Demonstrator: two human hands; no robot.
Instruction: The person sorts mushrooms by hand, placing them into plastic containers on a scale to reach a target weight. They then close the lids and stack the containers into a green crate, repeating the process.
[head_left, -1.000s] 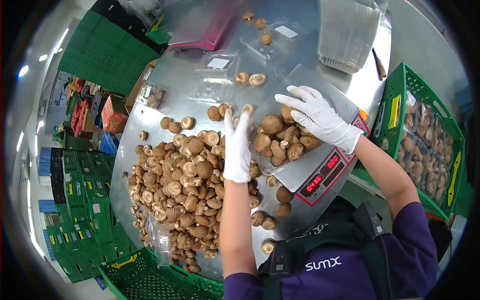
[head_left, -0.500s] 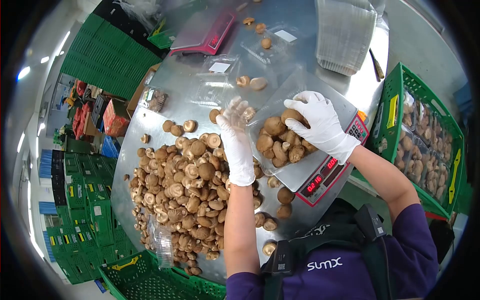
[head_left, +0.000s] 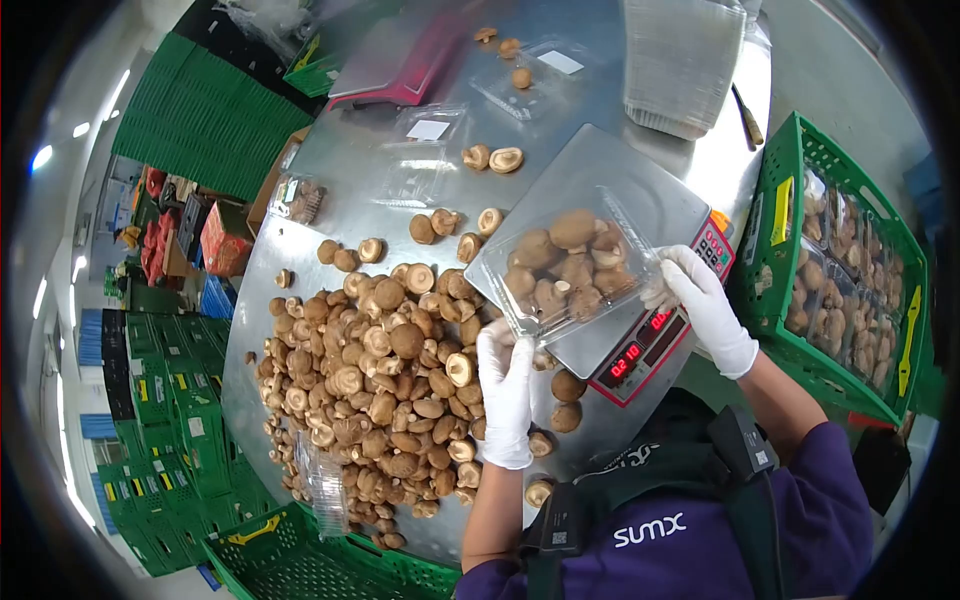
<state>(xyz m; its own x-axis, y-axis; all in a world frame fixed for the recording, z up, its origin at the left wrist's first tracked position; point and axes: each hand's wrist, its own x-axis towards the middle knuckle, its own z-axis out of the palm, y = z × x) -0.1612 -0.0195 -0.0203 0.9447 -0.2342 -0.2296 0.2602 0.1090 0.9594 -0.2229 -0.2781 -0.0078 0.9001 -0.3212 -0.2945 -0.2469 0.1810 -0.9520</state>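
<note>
The left hand (head_left: pixel 507 400), in a white glove, pinches the near left corner of a clear plastic tray (head_left: pixel 628 235), its thumb and fingers drawn close together. The right hand (head_left: pixel 708 310), gloved too, grips the tray's right edge with curled fingers, some hidden. Brown mushrooms (head_left: pixel 575 268) fill the middle of the tray, which sits over the plate of a scale (head_left: pixel 600 160) near the worktop's right edge; whether it touches the plate cannot be told. The scale's red display (head_left: pixel 625 362) faces the person's body. Beside the left hand, a heap of loose mushrooms (head_left: pixel 390 390) covers the left part of the worktop (head_left: pixel 590 100). Beyond the heap stand a filled pack (head_left: pixel 300 200) by the left edge and a second scale (head_left: pixel 420 80) farther along. A stack of clear trays (head_left: pixel 680 70) and a slim tool (head_left: pixel 748 115) lie toward the far right edge. Past that edge, a green crate (head_left: pixel 790 160) holds packed mushrooms (head_left: pixel 850 290).
</note>
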